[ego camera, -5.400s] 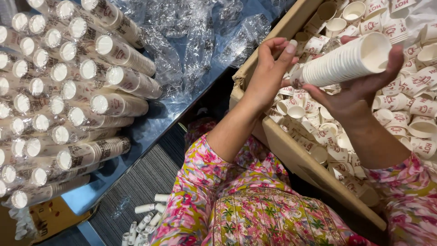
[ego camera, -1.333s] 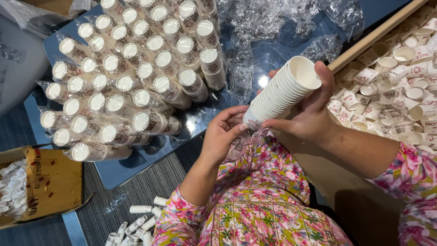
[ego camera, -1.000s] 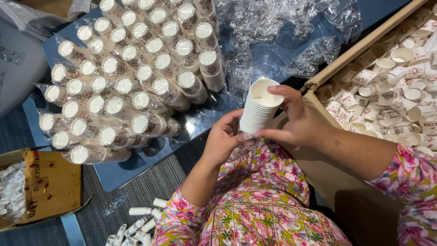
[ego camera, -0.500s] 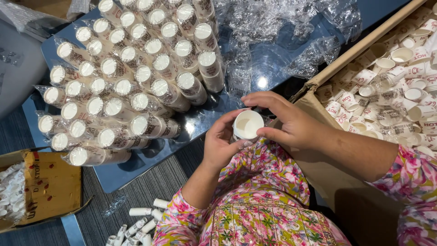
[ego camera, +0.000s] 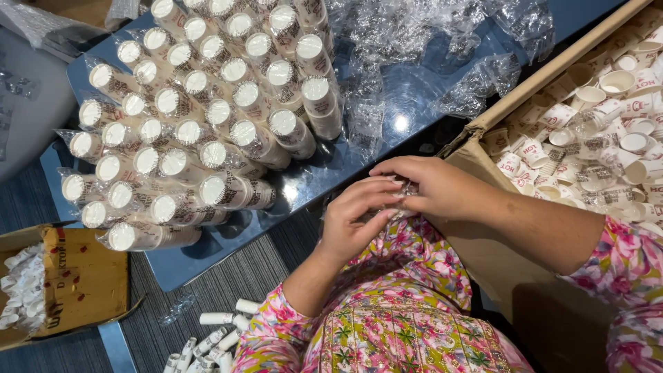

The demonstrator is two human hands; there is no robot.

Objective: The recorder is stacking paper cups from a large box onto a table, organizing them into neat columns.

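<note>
Seen from above, the left hand (ego camera: 356, 217) and right hand (ego camera: 431, 186) meet over a floral-clothed lap, fingers curled together on a bit of clear plastic wrap (ego camera: 409, 189); how tight each grip is cannot be told. Far left, wrapped cup stacks (ego camera: 207, 117) pile on the blue tabletop (ego camera: 387, 121). Right, a cardboard box (ego camera: 545, 76) holds loose paper cups (ego camera: 601, 138).
</note>
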